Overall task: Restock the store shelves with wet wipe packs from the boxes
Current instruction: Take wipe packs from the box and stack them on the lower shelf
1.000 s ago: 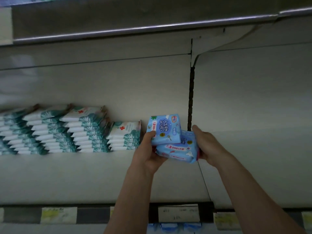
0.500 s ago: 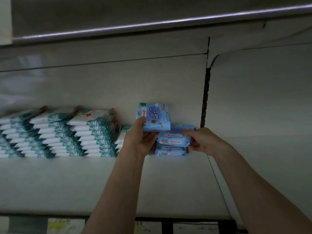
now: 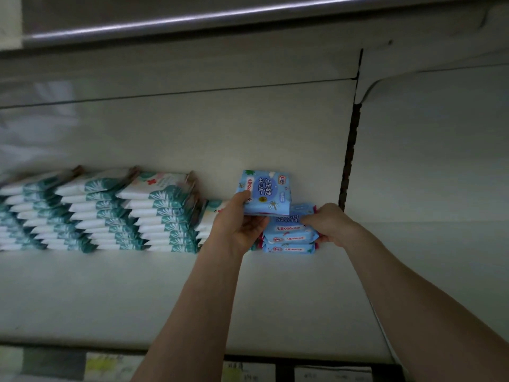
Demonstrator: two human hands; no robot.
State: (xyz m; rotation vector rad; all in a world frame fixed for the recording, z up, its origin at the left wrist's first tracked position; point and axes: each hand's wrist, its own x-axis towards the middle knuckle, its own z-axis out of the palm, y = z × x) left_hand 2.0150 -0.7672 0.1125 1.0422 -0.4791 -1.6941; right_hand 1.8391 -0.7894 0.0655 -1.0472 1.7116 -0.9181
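Now on shelf (image 3: 137,299): blue packs (image 3: 289,239)

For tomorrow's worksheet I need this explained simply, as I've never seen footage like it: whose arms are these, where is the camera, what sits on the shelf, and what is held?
No machine here: these are a person's two bare arms, filmed by a wide-angle camera worn on their head. They face a pale store shelf. At its left stand stacked green-and-white wipe packs. Beside those lies a short blue stack of wipe packs. The left hand pinches a single blue pack, tilted up with its printed face towards us, just above that stack. The right hand grips the stack's right end.
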